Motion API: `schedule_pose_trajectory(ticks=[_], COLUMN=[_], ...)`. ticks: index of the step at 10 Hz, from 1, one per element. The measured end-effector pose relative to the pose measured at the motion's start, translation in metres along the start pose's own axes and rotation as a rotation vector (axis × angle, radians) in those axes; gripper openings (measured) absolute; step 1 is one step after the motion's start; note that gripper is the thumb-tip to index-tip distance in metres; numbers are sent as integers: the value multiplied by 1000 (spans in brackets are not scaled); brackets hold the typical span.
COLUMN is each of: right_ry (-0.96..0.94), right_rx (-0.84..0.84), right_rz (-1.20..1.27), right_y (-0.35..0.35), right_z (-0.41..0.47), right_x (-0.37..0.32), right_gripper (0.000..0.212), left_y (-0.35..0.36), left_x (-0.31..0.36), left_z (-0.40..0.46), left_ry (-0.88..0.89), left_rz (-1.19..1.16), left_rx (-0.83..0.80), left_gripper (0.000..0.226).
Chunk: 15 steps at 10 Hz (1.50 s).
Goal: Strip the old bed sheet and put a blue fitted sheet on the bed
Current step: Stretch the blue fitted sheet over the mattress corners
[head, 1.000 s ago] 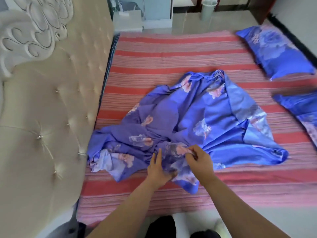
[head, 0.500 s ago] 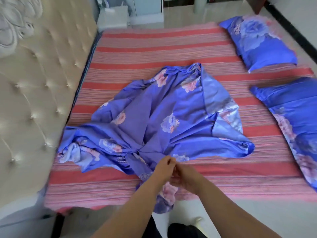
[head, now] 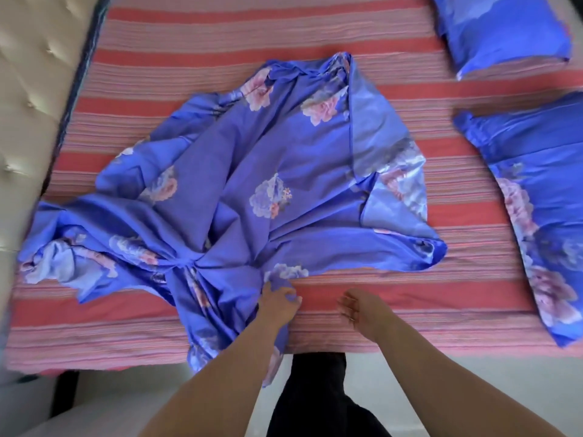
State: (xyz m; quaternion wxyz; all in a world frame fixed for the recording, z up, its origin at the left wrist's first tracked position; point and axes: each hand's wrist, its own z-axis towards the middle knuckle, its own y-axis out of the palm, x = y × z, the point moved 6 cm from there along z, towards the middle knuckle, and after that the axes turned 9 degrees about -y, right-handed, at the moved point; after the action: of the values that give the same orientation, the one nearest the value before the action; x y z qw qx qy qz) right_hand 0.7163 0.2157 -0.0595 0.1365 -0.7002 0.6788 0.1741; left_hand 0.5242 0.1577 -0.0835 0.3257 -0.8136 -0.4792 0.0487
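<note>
The blue fitted sheet (head: 252, 171) lies bunched on the striped mattress (head: 441, 298), its near fold spilling over the bed's edge under my left hand (head: 277, 302), which pinches that fold. My right hand (head: 362, 307) hovers just beside it, fingers loose, holding nothing. To do this well, I judge I should feel along the hem for an elastic corner, shake the bundle open, then pull away from me toward the pillows (head: 504, 29).
</note>
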Motion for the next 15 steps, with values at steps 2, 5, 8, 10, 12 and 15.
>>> schedule_pose_trajectory(ticks=[2, 5, 8, 10, 12, 15], right_ry=[118, 204, 260, 254, 223, -323], right_rx=[16, 12, -79, -88, -367, -54], right_rz=[-32, -44, -55, -70, -206, -266], right_y=[-1, 3, -30, -75, -72, -187], right_z=[72, 126, 150, 175, 165, 125], right_x=[7, 6, -18, -36, -42, -217], right_gripper=[26, 23, 24, 20, 72, 24], left_y=[59, 50, 35, 29, 39, 121], left_x=[13, -4, -1, 15, 139, 370], left_z=[103, 193, 189, 194, 135, -21], left_ry=[62, -148, -300, -384, -226, 178], left_rz=[352, 296, 225, 283, -256, -614], left_rx=[-142, -41, 285, 384, 179, -51], left_gripper=[43, 75, 81, 28, 19, 22])
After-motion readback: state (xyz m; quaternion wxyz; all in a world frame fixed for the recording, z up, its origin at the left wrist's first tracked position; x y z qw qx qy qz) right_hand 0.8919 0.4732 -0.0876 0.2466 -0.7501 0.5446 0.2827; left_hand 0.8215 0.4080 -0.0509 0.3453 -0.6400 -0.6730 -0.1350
